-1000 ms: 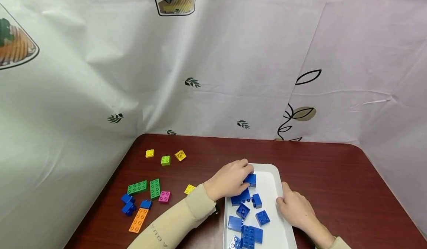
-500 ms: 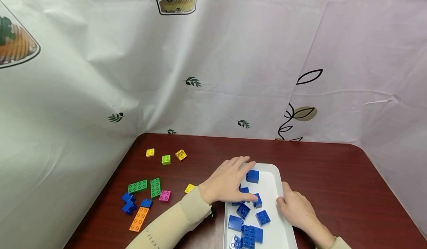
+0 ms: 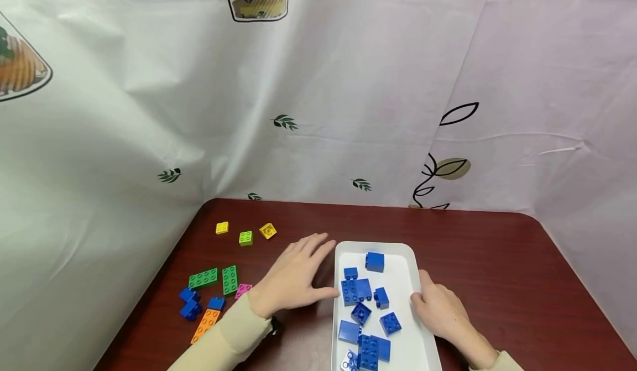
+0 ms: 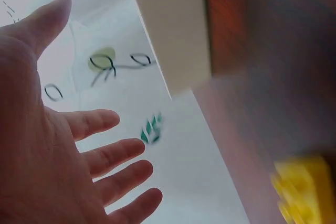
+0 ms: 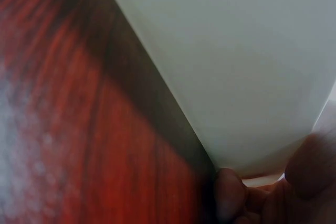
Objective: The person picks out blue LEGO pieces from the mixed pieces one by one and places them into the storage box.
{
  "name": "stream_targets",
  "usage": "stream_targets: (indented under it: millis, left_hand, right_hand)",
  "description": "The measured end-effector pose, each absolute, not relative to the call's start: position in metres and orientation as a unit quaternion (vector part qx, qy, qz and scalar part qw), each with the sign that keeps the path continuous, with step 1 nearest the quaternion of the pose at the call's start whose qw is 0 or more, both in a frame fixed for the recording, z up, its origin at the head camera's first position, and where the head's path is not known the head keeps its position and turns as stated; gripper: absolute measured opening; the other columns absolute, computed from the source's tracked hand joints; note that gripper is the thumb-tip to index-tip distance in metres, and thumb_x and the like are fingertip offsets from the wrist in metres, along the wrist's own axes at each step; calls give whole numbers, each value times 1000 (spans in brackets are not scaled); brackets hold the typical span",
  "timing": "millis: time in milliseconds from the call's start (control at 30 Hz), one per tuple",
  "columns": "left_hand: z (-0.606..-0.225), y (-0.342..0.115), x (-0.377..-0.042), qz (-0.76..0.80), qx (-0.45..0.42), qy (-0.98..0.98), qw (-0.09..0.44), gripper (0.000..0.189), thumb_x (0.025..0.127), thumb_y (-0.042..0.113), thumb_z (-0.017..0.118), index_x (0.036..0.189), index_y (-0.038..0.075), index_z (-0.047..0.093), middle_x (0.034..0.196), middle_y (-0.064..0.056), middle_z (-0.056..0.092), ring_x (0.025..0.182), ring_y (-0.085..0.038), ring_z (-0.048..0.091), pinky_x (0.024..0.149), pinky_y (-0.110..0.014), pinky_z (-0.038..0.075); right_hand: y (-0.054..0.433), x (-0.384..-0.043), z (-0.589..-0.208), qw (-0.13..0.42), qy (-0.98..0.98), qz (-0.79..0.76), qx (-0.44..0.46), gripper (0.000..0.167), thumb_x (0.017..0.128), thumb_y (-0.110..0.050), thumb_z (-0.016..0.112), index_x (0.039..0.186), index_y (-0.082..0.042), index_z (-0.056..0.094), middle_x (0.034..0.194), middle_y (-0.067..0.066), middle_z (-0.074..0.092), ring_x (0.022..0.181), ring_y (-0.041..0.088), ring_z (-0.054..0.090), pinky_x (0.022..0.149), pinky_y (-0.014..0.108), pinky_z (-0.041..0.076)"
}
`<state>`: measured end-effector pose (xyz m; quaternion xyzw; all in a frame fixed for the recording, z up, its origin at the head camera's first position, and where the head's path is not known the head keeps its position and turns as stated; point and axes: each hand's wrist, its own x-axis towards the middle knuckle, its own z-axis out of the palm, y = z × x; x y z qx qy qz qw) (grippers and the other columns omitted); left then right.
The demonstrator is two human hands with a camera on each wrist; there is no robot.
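Note:
A white tray (image 3: 405, 271) holds several blue toy building bricks, among them a square one (image 3: 390, 323) and a long studded one (image 3: 369, 352). At its right edge my right hand (image 3: 443, 307) grips the side, thumb at the rim; the right wrist view shows the fingers (image 5: 229, 192) curled at the tray's wall (image 5: 236, 77). My left hand (image 3: 296, 277) is spread beside the left edge, with nothing in it. In the left wrist view its fingers (image 4: 113, 156) are straight and apart, near the tray's side (image 4: 170, 30).
Left on the dark red table (image 3: 497, 282) lie green bricks (image 3: 203, 278), an orange brick (image 3: 205, 327), blue bricks (image 3: 191, 309) and a pink brick (image 3: 243, 290) partly behind the left hand. Yellow (image 3: 267, 230) and lime (image 3: 246, 238) bricks lie farther back. A printed curtain (image 3: 318, 83) hangs behind.
My left hand has let go of a blue brick near the tray's far end, spread its fingers and moved left off the tray. The right hand stays on the edge.

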<state>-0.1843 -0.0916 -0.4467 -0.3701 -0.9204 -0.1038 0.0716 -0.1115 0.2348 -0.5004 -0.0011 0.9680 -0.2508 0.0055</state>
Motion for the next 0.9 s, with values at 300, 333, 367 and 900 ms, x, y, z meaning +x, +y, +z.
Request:
stream_targets:
  millis: [300,333,367,900]
  left_hand:
    - [-457,-157,-169,-102,-306,-943,86,93,81,72,67,153,18,43,156,-8,39,140,-29,40,107,-56,38]
    - [-457,-163,-168,-103,-300,-945,86,93,81,71,67,153,18,44,156,-8,40,139,-29,41,107,-56,39]
    - [-458,-169,-166,-101,-293,-947,84,92,81,71,67,153,18,44,156,-7,40,139,-29,41,107,-56,39]
    - [-463,-266,-152,-75,-170,-976,117,67,86,48,75,137,8,58,142,-17,49,121,-41,52,86,-62,47]
  right_hand:
    - [234,-112,-500,6,969,-248,1,43,92,-13,59,130,6,48,62,2,51,56,18,46,51,36,38]
    - [234,-112,-500,7,968,-249,1,43,92,-13,59,130,6,48,62,2,51,56,18,46,50,36,38]
    - [234,-112,-500,6,968,-249,1,43,92,-13,59,130,6,48,63,2,52,56,18,46,51,37,39]
    - [233,-112,-502,10,967,-256,9,44,92,-12,58,131,6,48,70,5,59,58,19,48,52,38,41]
